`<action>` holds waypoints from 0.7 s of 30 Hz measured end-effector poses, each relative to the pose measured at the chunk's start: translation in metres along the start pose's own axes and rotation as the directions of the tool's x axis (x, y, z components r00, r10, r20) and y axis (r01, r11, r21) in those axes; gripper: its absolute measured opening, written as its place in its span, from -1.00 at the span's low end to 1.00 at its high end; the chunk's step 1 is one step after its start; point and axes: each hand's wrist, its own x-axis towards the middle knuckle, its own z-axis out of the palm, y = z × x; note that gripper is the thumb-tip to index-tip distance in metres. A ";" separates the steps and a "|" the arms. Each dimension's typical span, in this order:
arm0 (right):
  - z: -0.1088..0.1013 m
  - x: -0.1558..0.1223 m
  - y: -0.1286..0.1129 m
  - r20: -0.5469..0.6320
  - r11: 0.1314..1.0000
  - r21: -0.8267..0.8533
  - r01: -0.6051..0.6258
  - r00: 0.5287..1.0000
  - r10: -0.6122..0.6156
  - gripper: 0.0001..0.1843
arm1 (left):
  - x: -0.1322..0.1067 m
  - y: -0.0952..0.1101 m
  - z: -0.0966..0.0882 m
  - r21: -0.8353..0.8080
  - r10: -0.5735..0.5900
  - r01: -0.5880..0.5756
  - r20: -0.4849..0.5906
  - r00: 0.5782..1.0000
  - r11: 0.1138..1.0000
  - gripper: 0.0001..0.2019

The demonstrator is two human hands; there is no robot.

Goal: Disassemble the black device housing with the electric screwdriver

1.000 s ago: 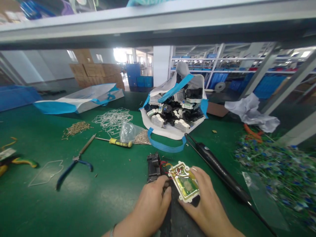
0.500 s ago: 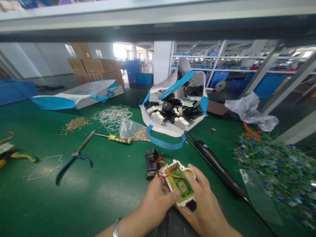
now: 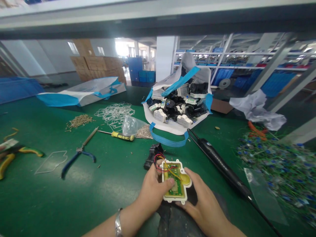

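Note:
Both hands hold a small white housing with a green circuit board (image 3: 175, 181) low in the middle of the head view. My left hand (image 3: 153, 191) grips its left side, thumb on the board. My right hand (image 3: 202, 204) cups its right side and underside. Red and yellow wires (image 3: 160, 162) run from the board to a black part (image 3: 152, 154) that rests on the green table just beyond.
A black electric screwdriver (image 3: 217, 161) lies to the right. Blue-handled pliers (image 3: 77, 156), a yellow screwdriver (image 3: 118, 135), a clear bag of screws (image 3: 134, 126) and white gaskets (image 3: 115, 113) lie left. An open white-blue bag of parts (image 3: 179, 108) stands behind. Small components (image 3: 276, 161) pile at right.
The housing has turned more upright and moved slightly left in my hands. My left thumb has come onto the board. The black part has tilted up with the wires.

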 end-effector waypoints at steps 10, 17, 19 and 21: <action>0.002 -0.002 0.001 -0.080 0.995 -0.048 0.090 0.992 -0.094 -0.44 | 0.002 -0.003 -0.002 -0.052 -0.066 0.070 0.075 0.995 0.996 -0.49; 0.003 -0.001 0.002 -0.072 0.994 -0.042 0.099 0.992 -0.102 -0.44 | 0.004 -0.007 -0.004 -0.041 -0.033 0.035 0.066 0.997 0.999 -0.53; 0.003 -0.002 0.002 -0.061 0.994 -0.045 0.098 0.993 -0.101 -0.45 | 0.004 -0.008 -0.004 -0.044 -0.025 0.028 0.068 0.997 0.999 -0.55; 0.004 -0.002 0.003 -0.061 0.993 -0.049 0.104 0.992 -0.107 -0.45 | 0.004 -0.008 -0.004 -0.035 -0.022 0.024 0.059 0.998 0.999 -0.55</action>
